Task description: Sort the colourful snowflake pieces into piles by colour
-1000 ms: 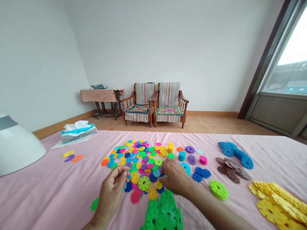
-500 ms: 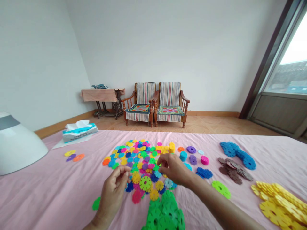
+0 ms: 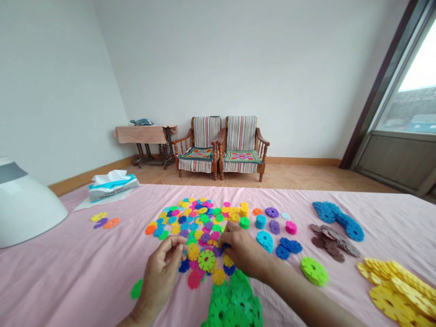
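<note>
A mixed heap of small coloured plastic snowflake discs [image 3: 195,222] lies on a pink cloth [image 3: 68,272]. My left hand [image 3: 160,272] hovers at the heap's near left edge, fingers curled in a pinch around something too small to name. My right hand [image 3: 240,252] rests on the heap's near right side, fingertips pinched on a small dark blue disc [image 3: 225,246]. A larger green disc [image 3: 206,260] lies between the hands. A pile of big green discs [image 3: 233,302] sits just in front of me.
Sorted groups lie to the right: blue discs [image 3: 288,246], a light green stack [image 3: 314,271], brown discs [image 3: 329,245], large blue discs [image 3: 337,218], yellow discs [image 3: 398,286]. A tissue box [image 3: 112,185] and a white domed object [image 3: 23,209] are at left. Two chairs [image 3: 221,147] stand beyond.
My right hand has drawn back from the cyan and blue discs on the right towards the heap's near side and pinched down there. My left hand has barely moved.
</note>
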`<state>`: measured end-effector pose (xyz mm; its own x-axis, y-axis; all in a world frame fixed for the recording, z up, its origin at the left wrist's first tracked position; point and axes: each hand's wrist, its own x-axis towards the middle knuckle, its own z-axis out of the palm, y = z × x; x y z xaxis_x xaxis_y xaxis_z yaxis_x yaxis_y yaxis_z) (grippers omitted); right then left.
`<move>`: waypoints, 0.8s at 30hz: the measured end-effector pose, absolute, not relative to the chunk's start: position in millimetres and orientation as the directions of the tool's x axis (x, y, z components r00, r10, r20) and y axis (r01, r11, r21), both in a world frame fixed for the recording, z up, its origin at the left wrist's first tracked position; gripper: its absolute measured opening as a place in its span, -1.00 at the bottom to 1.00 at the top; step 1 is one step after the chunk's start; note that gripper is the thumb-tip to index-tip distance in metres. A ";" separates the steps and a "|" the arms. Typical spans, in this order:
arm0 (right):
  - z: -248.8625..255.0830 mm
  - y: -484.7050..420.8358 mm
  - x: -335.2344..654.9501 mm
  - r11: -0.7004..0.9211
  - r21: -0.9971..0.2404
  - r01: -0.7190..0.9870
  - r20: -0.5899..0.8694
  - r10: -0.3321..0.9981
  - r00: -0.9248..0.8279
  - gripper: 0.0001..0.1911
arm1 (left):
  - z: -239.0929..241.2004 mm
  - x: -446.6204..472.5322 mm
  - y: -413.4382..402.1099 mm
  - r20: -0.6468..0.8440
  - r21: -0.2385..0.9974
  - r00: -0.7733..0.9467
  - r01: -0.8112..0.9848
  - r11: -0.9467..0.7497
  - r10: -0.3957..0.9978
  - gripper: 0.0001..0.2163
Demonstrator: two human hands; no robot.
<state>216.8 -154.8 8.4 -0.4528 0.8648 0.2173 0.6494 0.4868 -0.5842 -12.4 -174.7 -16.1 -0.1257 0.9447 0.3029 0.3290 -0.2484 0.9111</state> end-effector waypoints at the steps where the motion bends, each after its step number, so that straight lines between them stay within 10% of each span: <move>1: 8.8 -153.9 219.6 0.470 -0.619 0.629 0.239 0.876 -0.419 -0.74 | -16.4 -12.6 -174.6 0.302 0.912 -0.125 0.328 -0.248 0.945 -0.76; 17: 12.6 -154.1 245.5 0.035 -0.990 0.135 -0.005 0.957 -0.288 -0.67 | -15.7 -12.4 -173.7 0.281 0.923 -0.122 0.307 -0.234 0.952 -0.74; 24: 22.4 -163.4 239.7 0.083 -0.926 0.368 -0.071 0.919 -0.388 -0.89 | -17.4 -12.4 -173.5 0.284 0.916 -0.109 0.324 -0.236 0.953 -0.74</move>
<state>239.7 -163.4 22.4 -0.3876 0.9191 -0.0711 0.3676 0.0835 -0.9262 -12.4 -173.5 -17.4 -0.1090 0.9526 0.2839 0.3244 -0.2359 0.9160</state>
